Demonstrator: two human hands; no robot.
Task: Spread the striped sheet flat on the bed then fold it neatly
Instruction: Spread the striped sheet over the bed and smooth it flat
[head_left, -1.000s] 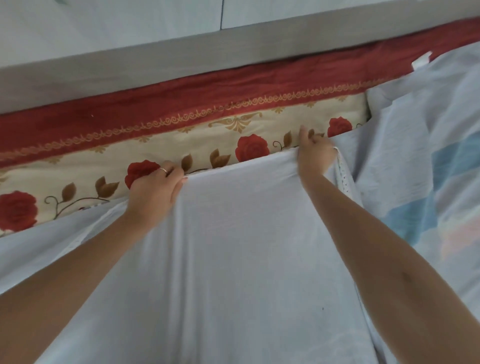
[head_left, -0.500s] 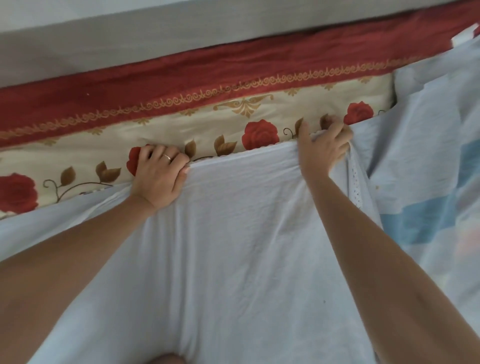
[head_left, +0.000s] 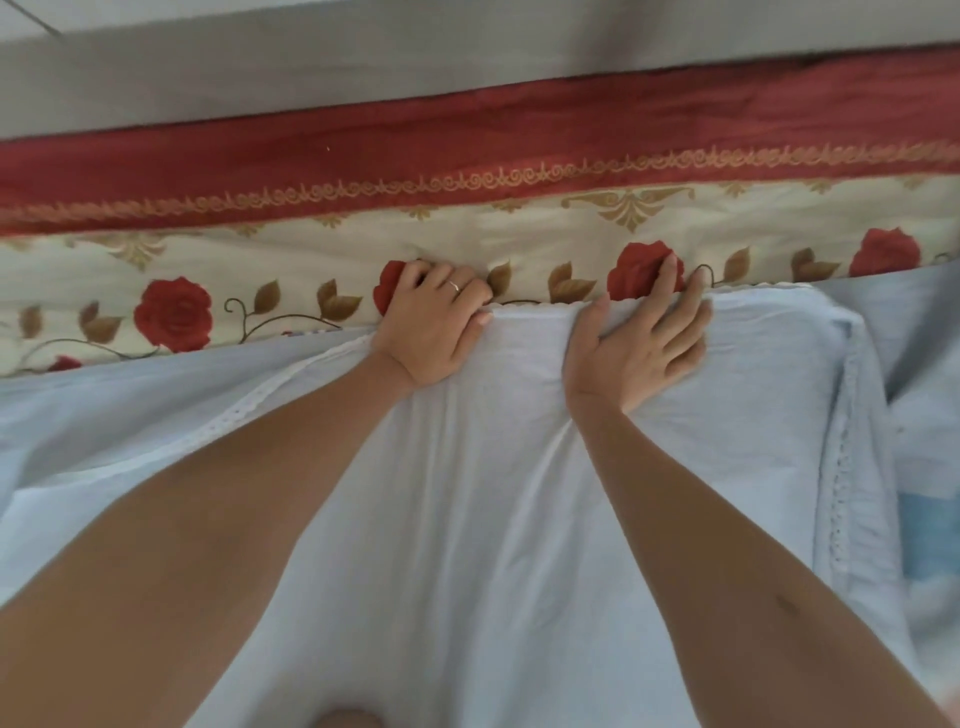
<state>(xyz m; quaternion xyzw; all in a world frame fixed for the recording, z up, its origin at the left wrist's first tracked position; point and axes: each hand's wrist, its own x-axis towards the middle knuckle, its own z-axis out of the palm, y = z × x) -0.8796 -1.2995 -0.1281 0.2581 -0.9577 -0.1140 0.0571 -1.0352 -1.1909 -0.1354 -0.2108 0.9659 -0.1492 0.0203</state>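
Two hands lie at the far edge of the sheet (head_left: 467, 519), which is spread pale side up over the bed from the 12 o'clock edge down to 6 o'clock, with one blue stripe (head_left: 930, 540) showing at 3 o'clock. A second ago both hands pinched that edge in the air and stood well apart. Now they are near each other and the edge has been laid down on the rose-patterned bedcover (head_left: 311, 249). This suggests the far hem is being placed and smoothed, so the spreading step is probably nearly done and the folding not yet complete. The left hand (head_left: 434, 322), at 11 o'clock and wearing a ring (head_left: 454, 285), has its fingers curled over the hem and grips it against the bedcover. The right hand (head_left: 639, 338), at 1 o'clock, has let go of its pinch: its fingers are straight and spread, the palm presses flat on the cloth, and the fingertips reach just past the hem onto the bedcover. A lace trim (head_left: 839, 467) runs down the side at 3 o'clock, where the cloth appears to lie doubled.
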